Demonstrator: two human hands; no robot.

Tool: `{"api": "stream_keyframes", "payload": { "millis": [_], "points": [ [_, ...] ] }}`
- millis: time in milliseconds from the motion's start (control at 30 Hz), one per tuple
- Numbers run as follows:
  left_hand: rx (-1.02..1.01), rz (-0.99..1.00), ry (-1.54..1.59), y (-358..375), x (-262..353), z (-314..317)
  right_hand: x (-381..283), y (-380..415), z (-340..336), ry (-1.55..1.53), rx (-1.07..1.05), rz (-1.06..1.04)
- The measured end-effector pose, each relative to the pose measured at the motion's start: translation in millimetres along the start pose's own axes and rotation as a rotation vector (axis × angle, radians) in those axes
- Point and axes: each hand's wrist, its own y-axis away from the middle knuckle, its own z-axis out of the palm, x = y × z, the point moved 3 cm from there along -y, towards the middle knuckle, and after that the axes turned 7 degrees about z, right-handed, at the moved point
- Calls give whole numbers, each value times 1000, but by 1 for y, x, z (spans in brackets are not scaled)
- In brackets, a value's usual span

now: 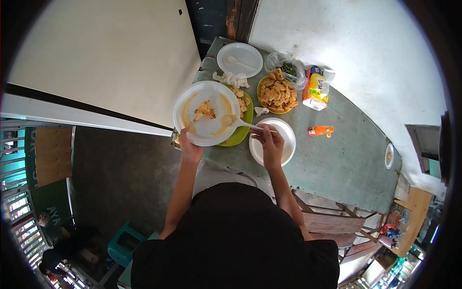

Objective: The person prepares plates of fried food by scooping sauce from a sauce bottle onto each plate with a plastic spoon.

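Observation:
My left hand (191,146) grips the near rim of a white plate (204,91), which is held up over part of a green plate (248,117) with pale food pieces. On the white plate lie a small heap of food scraps (205,111) and streaks of yellowish sauce. My right hand (270,143) is closed around the handle of a white spoon (250,125). The spoon's bowl rests over the sauce at the plate's right side. Below my right hand is a white plate or bowl (289,154) on the table, partly hidden by the hand.
A yellow plate of fried food (277,93), a plastic bag with greens (288,68), a tissue pack (316,87) and an orange bottle (318,130) stand on the green table (337,164). Another white plate (239,50) holds a spoon. A green stool (124,244) stands lower left.

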Motion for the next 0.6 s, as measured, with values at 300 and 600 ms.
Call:
{"api": "stream_keyframes", "payload": {
  "millis": [300, 600],
  "points": [
    [-87, -47, 114, 6, -15, 9, 20, 11, 37, 103, 11, 62],
    [-106, -57, 107, 8, -14, 5, 19, 20, 51, 287, 51, -102]
  ]
}}
